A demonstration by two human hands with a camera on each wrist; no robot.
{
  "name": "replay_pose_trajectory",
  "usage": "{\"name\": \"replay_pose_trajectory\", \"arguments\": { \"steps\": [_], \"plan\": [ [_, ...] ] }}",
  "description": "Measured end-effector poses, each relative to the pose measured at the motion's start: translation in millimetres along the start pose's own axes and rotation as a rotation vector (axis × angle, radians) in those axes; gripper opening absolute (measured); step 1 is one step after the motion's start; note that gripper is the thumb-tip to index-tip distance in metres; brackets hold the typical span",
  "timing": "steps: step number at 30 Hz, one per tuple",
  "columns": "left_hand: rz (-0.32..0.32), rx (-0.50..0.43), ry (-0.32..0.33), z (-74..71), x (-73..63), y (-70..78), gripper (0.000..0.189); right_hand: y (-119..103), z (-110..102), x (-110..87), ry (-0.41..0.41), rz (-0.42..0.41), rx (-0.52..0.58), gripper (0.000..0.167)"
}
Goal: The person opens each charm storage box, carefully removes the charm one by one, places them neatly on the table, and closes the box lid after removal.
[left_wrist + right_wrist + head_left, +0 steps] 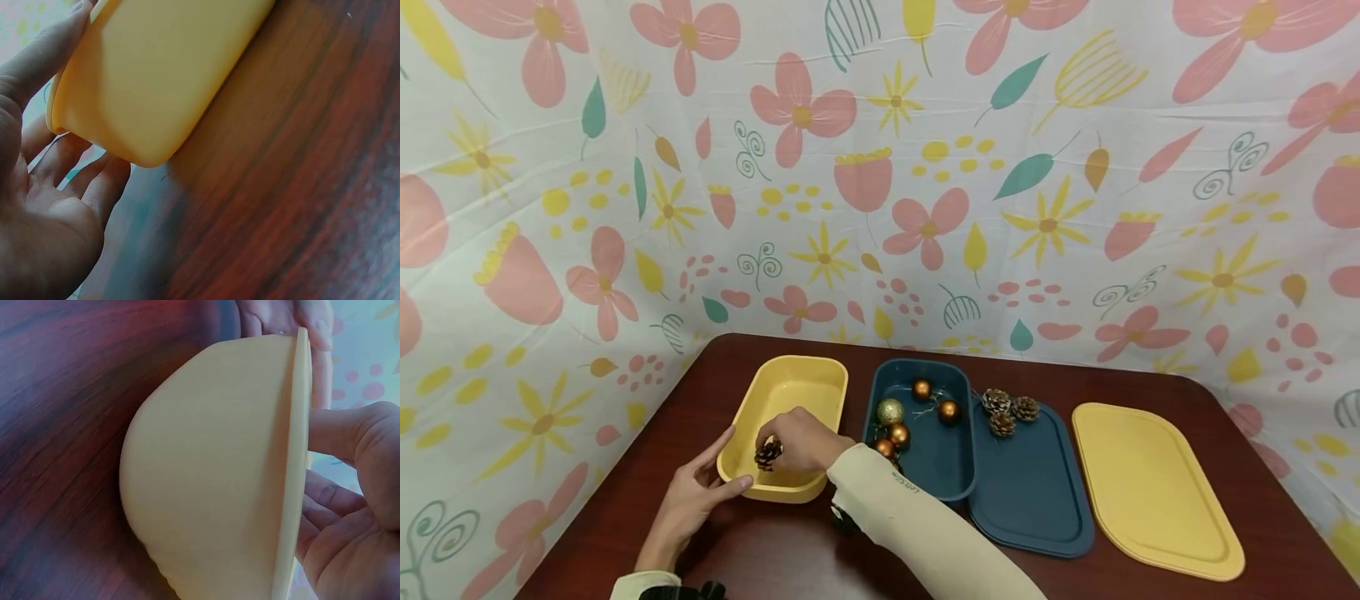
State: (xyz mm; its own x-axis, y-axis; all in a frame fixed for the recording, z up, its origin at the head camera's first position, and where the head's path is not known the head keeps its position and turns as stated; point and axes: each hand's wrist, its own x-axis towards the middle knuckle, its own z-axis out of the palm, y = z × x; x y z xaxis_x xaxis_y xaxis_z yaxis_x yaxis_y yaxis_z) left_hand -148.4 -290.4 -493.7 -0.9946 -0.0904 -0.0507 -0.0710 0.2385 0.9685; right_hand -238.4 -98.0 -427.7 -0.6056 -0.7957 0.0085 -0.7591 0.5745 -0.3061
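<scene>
A yellow lidless box (786,493) stands at the left of the table. My left hand (688,504) holds its near left corner, the thumb along the front rim and the fingers along the left side. In the left wrist view this hand (56,225) spans the corner of the box wall (162,69). My right hand (805,442) reaches over the box and pinches a brown pine cone (767,454) low inside it. The right wrist view has the right hand's fingers (331,495) behind the box's rim (299,425), which hides the pine cone.
A dark blue box (940,454) with several copper and gold baubles (891,412) stands right of the yellow one. Beside it lies a blue lid (1030,492) bearing three pine cones (1002,423). A yellow lid (1150,487) lies farther right. Patterned fabric (925,225) hangs behind the table.
</scene>
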Motion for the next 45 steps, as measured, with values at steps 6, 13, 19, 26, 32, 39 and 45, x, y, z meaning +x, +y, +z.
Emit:
{"name": "replay_pose_trajectory", "arguments": {
  "steps": [6, 13, 19, 26, 32, 39, 45],
  "plan": [
    [0.015, -0.006, -0.006, 0.8, 0.5, 0.5, 0.082, 6, -6, -8.4, 0.017, -0.015, -0.010, 0.023],
    [0.023, -0.009, -0.005, -0.2, 0.1, -0.6, 0.083, 17, -14, -18.3, 0.054, -0.045, 0.064, 0.023],
    [0.013, -0.015, -0.004, 0.8, -1.5, -0.3, 0.084, 23, -22, -29.7, 0.058, -0.053, 0.110, 0.024],
    [-0.008, -0.016, -0.006, -0.3, -1.0, 3.2, 0.084, 26, -30, -37.5, 0.098, -0.082, 0.119, 0.025],
    [0.005, -0.020, -0.010, 0.3, -1.8, 1.3, 0.083, 30, -34, -46.2, 0.076, -0.099, 0.186, 0.027],
    [0.025, -0.033, -0.006, 0.5, -1.7, 1.9, 0.084, 36, -42, -57.9, 0.069, -0.109, 0.232, 0.028],
    [0.029, -0.030, -0.007, 1.8, -1.6, 1.8, 0.084, 41, -46, -71.6, 0.079, -0.063, 0.309, 0.029]
  ]
}}
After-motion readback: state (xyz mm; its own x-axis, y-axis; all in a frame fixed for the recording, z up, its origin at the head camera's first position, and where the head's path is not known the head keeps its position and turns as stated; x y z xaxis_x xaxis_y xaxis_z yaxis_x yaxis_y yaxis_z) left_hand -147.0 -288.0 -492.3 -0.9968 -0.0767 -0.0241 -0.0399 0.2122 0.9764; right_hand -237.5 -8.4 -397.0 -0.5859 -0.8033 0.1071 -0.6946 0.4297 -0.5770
